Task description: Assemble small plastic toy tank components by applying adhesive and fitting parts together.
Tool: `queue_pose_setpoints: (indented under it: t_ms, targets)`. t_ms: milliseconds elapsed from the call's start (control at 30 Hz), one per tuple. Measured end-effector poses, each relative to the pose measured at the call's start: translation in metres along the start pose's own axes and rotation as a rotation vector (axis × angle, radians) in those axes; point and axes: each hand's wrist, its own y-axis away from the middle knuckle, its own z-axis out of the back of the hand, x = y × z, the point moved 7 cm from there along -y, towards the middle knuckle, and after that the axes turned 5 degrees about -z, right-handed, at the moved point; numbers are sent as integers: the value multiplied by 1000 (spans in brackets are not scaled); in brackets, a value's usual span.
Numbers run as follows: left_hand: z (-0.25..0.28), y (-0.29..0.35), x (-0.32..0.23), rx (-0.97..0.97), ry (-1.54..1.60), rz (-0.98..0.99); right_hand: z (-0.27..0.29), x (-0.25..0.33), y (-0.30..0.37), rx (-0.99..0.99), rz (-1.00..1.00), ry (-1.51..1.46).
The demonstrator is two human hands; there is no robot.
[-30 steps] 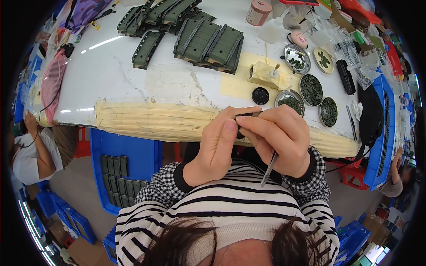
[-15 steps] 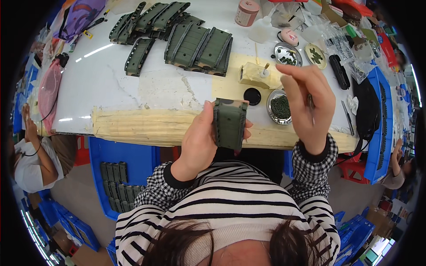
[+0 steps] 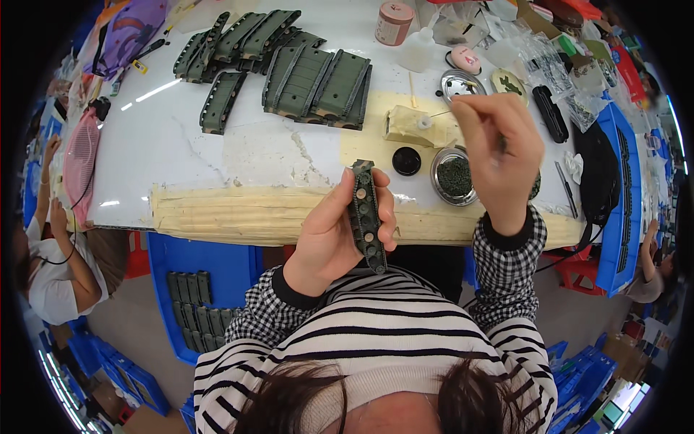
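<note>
My left hand [image 3: 323, 233] grips a green camouflage model tank hull [image 3: 366, 206], turned so its side with a row of wheels and the track shows. Pinched between the fingertips of my right hand [image 3: 504, 141] is a thin stick [image 3: 444, 113], its far end close to the mouth of a small bottle. That bottle [image 3: 425, 123] sits in a tape-covered block [image 3: 402, 124] on the table. Right of the hull, a round metal dish [image 3: 437, 179] holds many tiny dark green parts. Next to it lies a black round lid [image 3: 406, 160].
Several similar hulls [image 3: 295, 76] are grouped at the far left of the table. Another metal dish [image 3: 477, 85], a pink tin [image 3: 394, 23] and plastic bags [image 3: 538, 50] stand at the back right. A blue bin [image 3: 163, 260] with more hulls is below the table edge.
My left hand has rolled the hull from its flat underside or top onto its side, showing the wheels. My right hand has closed on the thin stick by the bottle.
</note>
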Motion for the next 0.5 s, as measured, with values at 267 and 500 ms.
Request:
queue_pose_setpoints:
  t_ms: [267, 500]
  targets:
    - [-7, -1, 12, 60, 141, 58, -28, 11, 37, 185, -455, -895]
    - [-8, 1, 13, 66, 124, 63, -37, 13, 38, 194, -430, -967]
